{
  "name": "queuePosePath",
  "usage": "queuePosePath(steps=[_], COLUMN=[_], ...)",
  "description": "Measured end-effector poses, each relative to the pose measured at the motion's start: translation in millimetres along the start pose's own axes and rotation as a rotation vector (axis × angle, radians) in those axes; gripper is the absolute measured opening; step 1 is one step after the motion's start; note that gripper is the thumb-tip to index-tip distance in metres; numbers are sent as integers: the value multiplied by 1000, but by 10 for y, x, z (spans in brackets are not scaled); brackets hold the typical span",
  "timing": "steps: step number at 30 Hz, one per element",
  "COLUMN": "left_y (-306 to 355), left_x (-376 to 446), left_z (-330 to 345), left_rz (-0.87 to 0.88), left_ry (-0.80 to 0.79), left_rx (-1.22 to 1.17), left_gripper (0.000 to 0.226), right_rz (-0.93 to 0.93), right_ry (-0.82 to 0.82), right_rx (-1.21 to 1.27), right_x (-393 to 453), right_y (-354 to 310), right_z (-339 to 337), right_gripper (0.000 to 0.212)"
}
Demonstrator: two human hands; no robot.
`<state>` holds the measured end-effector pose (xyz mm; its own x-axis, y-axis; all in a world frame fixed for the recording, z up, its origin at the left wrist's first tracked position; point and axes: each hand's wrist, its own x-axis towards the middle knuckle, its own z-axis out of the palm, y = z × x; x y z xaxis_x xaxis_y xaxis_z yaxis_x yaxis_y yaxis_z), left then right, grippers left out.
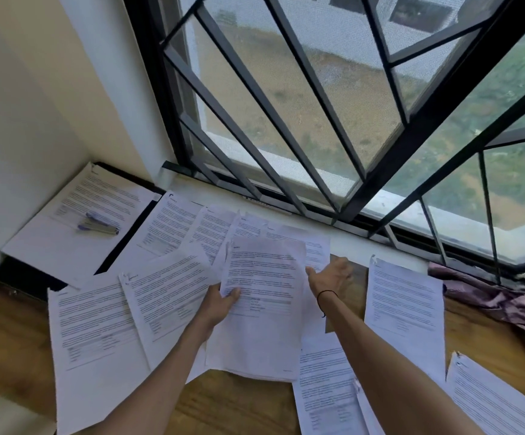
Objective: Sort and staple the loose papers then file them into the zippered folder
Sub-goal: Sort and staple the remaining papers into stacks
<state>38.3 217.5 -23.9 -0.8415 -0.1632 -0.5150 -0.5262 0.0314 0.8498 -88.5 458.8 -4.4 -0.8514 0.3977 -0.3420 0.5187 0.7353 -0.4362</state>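
Several printed white sheets lie spread over the wooden floor [242, 403] below a window. My left hand [220, 304] pinches the lower left edge of a lifted sheet [264, 277], thumb on top, holding it up above the others. My right hand [333, 276] reaches forward past that sheet's right edge, fingers loosely extended over the floor and touching nothing I can make out. A black zippered folder [120, 249] lies at the back left with papers [98, 202] on it. Two pens [99, 226] rest on those papers. No stapler is visible.
A barred window [286, 105] with a white sill [349, 237] runs along the back. A cream wall [19, 120] closes the left side. Crumpled purple cloth [499, 299] lies at the right under the window. More sheets [405, 302] lie at the right and near front.
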Motion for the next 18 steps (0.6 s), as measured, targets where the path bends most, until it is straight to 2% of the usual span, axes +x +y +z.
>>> queuePosePath(steps=[4, 8, 13, 14, 16, 18], left_y=[23, 12, 54, 64, 77, 111], left_x=[-8, 50, 58, 51, 47, 34], left_z=[14, 6, 45, 47, 59, 79], left_rz=[1, -12, -24, -27, -33, -43], left_ry=[-1, 3, 1, 1, 4, 8], left_rx=[3, 10, 14, 18, 19, 15], left_gripper=[34, 39, 40, 41, 41, 41], right_rz=[80, 92, 211, 208, 163, 51], right_ry=[-26, 0, -73, -83, -83, -60], right_rx=[-66, -108, -73, -82, -117, -85], right_x=[25, 43, 119, 121, 100, 74], right_y=[-30, -52, -55, -59, -35, 37], right_z=[54, 103, 138, 144, 145, 141], right_gripper=[87, 81, 80, 74, 47, 27])
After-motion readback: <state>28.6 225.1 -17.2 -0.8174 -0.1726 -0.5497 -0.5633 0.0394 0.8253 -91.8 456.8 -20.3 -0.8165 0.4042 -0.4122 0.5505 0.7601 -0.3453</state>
